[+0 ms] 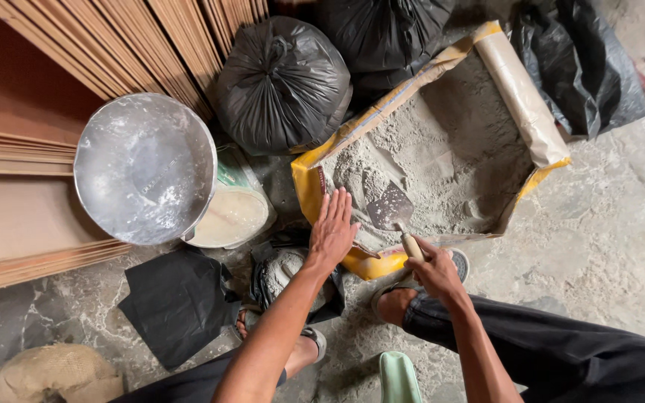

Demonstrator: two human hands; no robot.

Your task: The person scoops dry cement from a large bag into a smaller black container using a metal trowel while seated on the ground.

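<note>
An opened yellow and tan sack (520, 97) lies on the floor, full of grey powder (442, 160). My left hand (332, 227) rests flat with spread fingers on the sack's near edge. My right hand (433, 270) grips the wooden handle of a trowel (391, 209). The trowel's dusty metal blade lies on the powder just right of my left fingers. A small black bag (284, 270) holding some grey powder sits open below my left wrist.
A dusty metal basin (143, 168) rests on a white bucket (233, 216) at left. Black tied bags (281, 82) stand behind the sack. Stacked wooden boards (24, 216) line the left side. A black sheet (177, 302) and a woven sack (50, 373) lie on the concrete floor.
</note>
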